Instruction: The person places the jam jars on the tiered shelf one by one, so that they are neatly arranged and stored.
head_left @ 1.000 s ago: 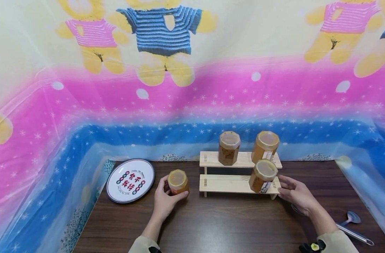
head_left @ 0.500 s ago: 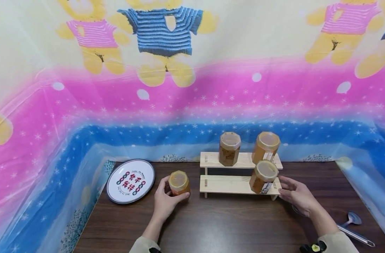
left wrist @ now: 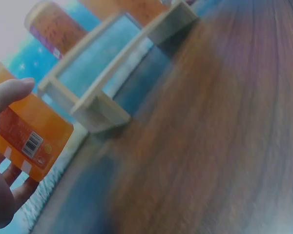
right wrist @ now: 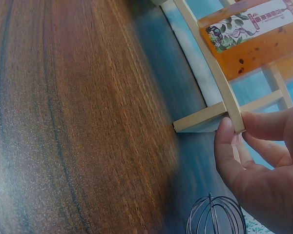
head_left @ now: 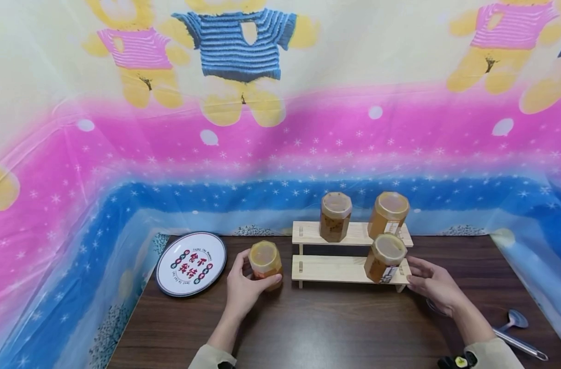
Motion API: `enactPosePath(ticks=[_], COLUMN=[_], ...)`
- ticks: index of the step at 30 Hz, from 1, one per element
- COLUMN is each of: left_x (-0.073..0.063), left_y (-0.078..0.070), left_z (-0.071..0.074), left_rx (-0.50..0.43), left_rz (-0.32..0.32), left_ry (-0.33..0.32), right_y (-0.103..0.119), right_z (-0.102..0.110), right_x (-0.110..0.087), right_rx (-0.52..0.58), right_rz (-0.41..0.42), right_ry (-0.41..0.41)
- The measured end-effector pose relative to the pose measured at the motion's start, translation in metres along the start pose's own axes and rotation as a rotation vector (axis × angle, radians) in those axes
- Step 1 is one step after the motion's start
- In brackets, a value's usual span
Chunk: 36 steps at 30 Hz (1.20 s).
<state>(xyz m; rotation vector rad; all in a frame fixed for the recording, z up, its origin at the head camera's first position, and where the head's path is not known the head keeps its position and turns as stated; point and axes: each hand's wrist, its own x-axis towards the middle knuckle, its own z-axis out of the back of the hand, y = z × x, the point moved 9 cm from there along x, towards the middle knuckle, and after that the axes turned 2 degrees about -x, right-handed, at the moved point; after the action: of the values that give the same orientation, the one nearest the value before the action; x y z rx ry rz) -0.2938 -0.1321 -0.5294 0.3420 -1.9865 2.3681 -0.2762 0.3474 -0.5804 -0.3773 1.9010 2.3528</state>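
Note:
My left hand (head_left: 245,284) grips an eight-sided jar (head_left: 265,260) of orange-brown contents with a pale lid, left of a two-tier wooden rack (head_left: 328,269). In the left wrist view, the thumb crosses the held jar's label side (left wrist: 31,134) and the other fingers lie behind it; its base appears raised off the table. My right hand (head_left: 434,287) pinches the right end of the rack's lower board (right wrist: 229,100) between thumb and fingers. One jar (head_left: 385,259) stands at that board's right end. Two more, a left jar (head_left: 335,218) and a right jar (head_left: 389,215), stand on the upper board.
A white plate (head_left: 190,264) with red lettering leans at the back left of the dark wooden table (head_left: 317,328). A ladle (head_left: 516,319) and a metal handle (head_left: 522,344) lie at the right. A wire whisk (right wrist: 216,217) shows beneath my right hand. Printed cloth encloses the table.
The jar in my left hand has moved up and slightly right, and looks a little larger in the head view. My right hand stays at the rack's end.

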Motion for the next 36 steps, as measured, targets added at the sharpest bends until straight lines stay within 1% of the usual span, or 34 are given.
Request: enactPosePath(ticks=[4,10,17,21,24,26,31,36], left_x=[0.001,0.003,0.004,0.005,0.005,0.004,0.002,0.000], left_y=[-0.016,-0.036,-0.051,-0.059,-0.062,-0.063,-0.063,-0.063], left_z=[-0.006,-0.021,-0.044,-0.058,-0.071,-0.079,-0.097,-0.113], left_rx=[-0.005,-0.017,-0.050,-0.052,-0.045,-0.039,-0.021,-0.011], left_rz=[-0.014,-0.042,-0.059,-0.085,-0.104,-0.105,-0.100,-0.113], left_ry=[0.002,0.015,0.059,0.086,0.108,0.119,0.140,0.160], right_y=[0.000,-0.002,-0.002,-0.002,-0.002,-0.002,-0.002,-0.002], right_z=[0.000,0.001,0.001,0.000,0.000,0.000,0.000,0.000], right_x=[0.000,0.001,0.001,0.001,0.001,0.001,0.001,0.001], right_rx=[0.002,-0.001,-0.012,-0.006,-0.004,-0.005,-0.005,-0.009], right_rz=[-0.001,0.001,0.001,-0.002,-0.006,-0.008,-0.009,-0.008], right_ry=[-0.003,-0.003,-0.002,-0.007,-0.011,-0.011,-0.006,-0.008])
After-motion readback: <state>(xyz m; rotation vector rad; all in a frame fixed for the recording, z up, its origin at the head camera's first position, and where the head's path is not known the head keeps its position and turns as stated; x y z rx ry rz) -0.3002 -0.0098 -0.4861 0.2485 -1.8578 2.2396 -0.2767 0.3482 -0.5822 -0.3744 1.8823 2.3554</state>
